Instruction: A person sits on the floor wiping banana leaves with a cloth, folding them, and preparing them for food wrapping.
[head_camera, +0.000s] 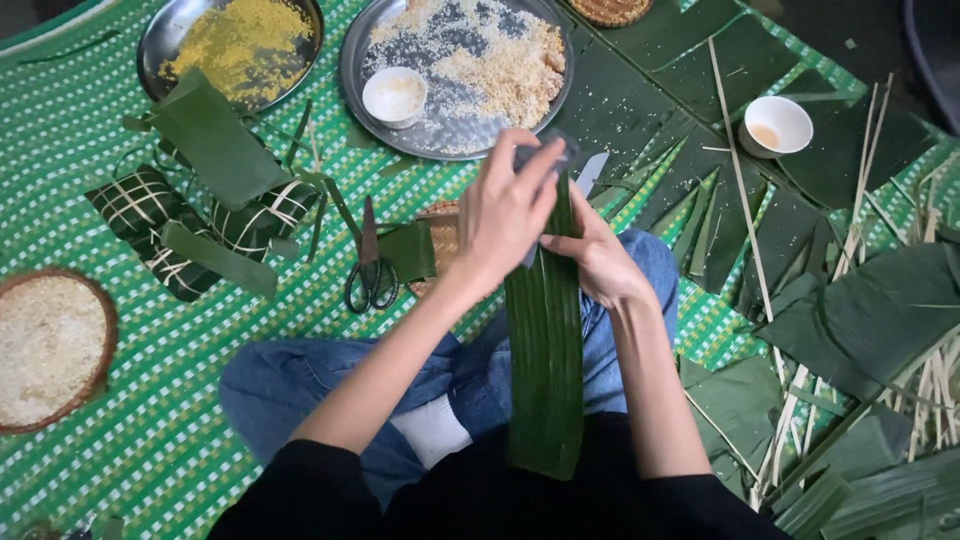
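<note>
- Over the lap, on the green woven mat (150, 400): long folded leaf (545, 350) held lengthwise, far end pinched by left hand (505, 215) and right hand (600, 262), both closed on it.
- Done, seemingly: two tied leaf parcels (190, 225) at left.
- Left: rice tray (455, 70), bean tray (232, 45), loose leaves (860, 310) unused.

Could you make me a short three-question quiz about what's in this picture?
1. True or false: both hands hold the long green leaf.
2. What lies on the mat between the tied leaf parcels and the person's knee?
A. scissors
B. a spoon
C. a cup
3. Fill in: the small white bowl sits in the round metal ____ of rice.

Key:
1. True: left hand and right hand grip its top.
2. A
3. tray
</note>
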